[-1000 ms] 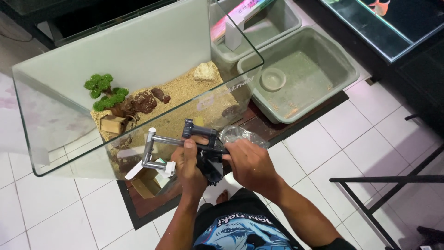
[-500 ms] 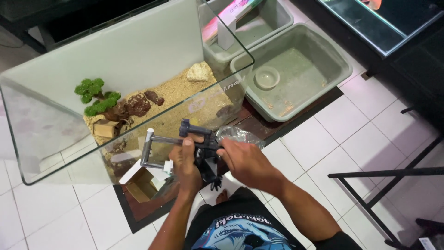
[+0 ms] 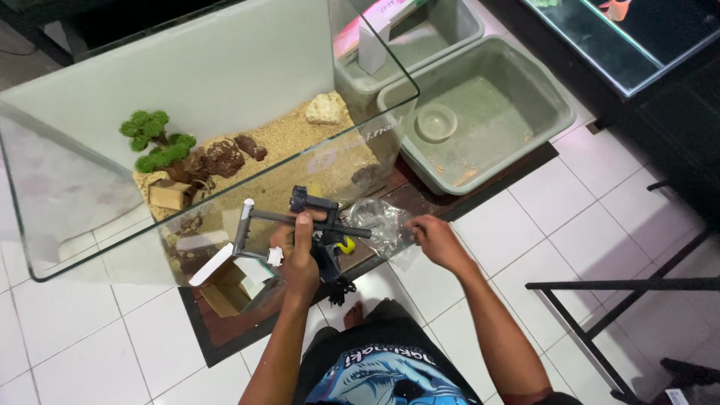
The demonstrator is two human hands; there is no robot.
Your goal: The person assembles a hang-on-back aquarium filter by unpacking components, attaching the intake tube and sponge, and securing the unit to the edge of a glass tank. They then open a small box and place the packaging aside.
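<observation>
- While the left hand (image 3: 298, 251) is wrapped tight around a dark grey metal bracket (image 3: 300, 217), the rod-shaped arm sticks out to both sides of the fist, white-capped end to the left.
- Bracket sits just in front of the near glass wall of the glass tank (image 3: 225, 75), above the dark floor mat (image 3: 225, 330).
- Right hand (image 3: 435, 238) is lower and to the right, fingers pinched on the edge of a clear plastic bag (image 3: 379, 225); the bag lies crumpled between the two hands, touching the mat.
- Small yellow part (image 3: 346, 245) sits just beside the bracket's black clamp body; cannot tell what it is.
- Open cardboard box (image 3: 225, 285) lies on the mat, just left of the left forearm.
- Inside the tank: sandy substrate, green miniature tree (image 3: 154, 142), brown driftwood (image 3: 217, 157), pale rock (image 3: 326, 109).
- Right of the tank: two grey-green plastic tubs (image 3: 540, 97), the nearer one holding a small round dish (image 3: 436, 121).
- White tiled floor (image 3: 585, 217) all round; black metal frame (image 3: 622, 292) at right.
</observation>
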